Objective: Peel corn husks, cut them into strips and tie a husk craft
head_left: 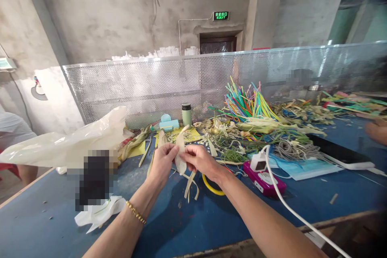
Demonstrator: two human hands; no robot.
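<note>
Over the blue table, my left hand (pixel 162 162) and my right hand (pixel 202 161) meet at a pale dried husk leaf (pixel 180 155). Both hands are closed, pinching the leaf from its two sides with thumbs and fingers. It stands roughly upright, its narrow tip curling to the right. Narrow husk strips (pixel 191 187) hang below my right hand; whether it holds them I cannot tell. Another husk piece (pixel 162 139) shows just behind my left hand. Under my right wrist lies a yellow ring (pixel 211 187), partly covered by the forearm.
Coloured stems (pixel 249 102) and husk scraps (pixel 223 131) crowd the back. A green bottle (pixel 186 115) stands near the perforated metal screen (pixel 145 88). At right are a magenta box (pixel 264 179), white cable (pixel 281 197), phone (pixel 338 151) and another person's hand (pixel 376 131). A plastic bag (pixel 66 145) is left.
</note>
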